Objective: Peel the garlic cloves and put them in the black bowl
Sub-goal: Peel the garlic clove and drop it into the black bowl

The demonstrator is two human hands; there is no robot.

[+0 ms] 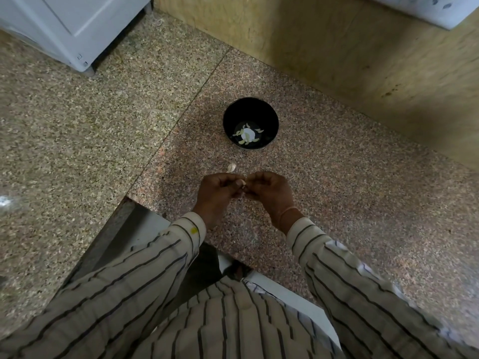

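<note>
Garlic clove (243, 183) is pinched right between both hands, out over the counter (337, 190). The left hand (216, 194) and right hand (270, 193) both have their fingers curled in around it. Only a pale sliver shows at the fingertips, so I can't tell how much skin is on it.

Stuff that could go sideways, imo:

- The clove is tiny and mostly buried in the fingers. If the skin lets go suddenly, it could pop out of the pinch, and the counter's edge is close behind the grip, so it might roll off.
- The black bowl (233, 117) sits well beyond the grip, straight ahead, with peeled cloves (246, 136) already in the bottom. Tossing from here could miss or bounce off the rim, so I'd carry it over.
- Papery skin likes to stick to fingers and could end up in the bowl too.
- There's a pale scrap (231, 167) just past the left-hand side of the grip. I can't tell if it's skin or a whole clove, so it could get mixed up.
</note>
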